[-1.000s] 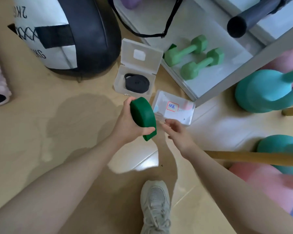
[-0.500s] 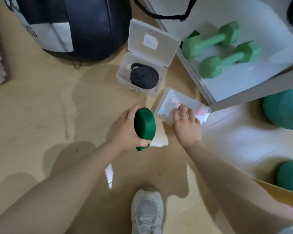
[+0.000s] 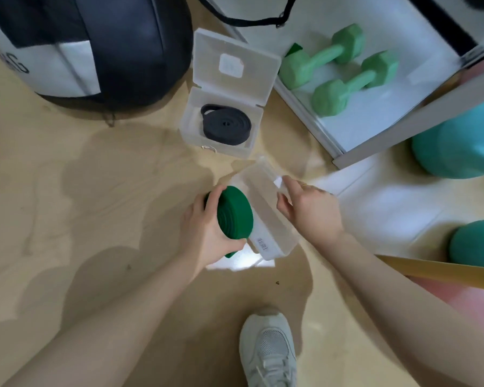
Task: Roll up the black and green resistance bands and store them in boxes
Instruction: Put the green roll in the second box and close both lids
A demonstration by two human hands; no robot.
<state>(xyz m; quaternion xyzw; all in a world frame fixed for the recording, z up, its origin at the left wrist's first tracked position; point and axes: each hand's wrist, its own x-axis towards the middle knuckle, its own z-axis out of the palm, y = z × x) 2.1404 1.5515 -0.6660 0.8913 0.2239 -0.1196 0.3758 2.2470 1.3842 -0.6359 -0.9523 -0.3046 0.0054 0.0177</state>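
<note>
Green rolled band [image 3: 234, 213] gripped in left hand [image 3: 204, 233]; right hand [image 3: 312, 212] fingers pinch clear box [image 3: 266, 216] edge. Black band [image 3: 225, 126] coiled in open box [image 3: 221, 129].

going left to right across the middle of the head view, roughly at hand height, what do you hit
left hand → rolled green band → clear box → right hand → teal ball at the right edge
</note>
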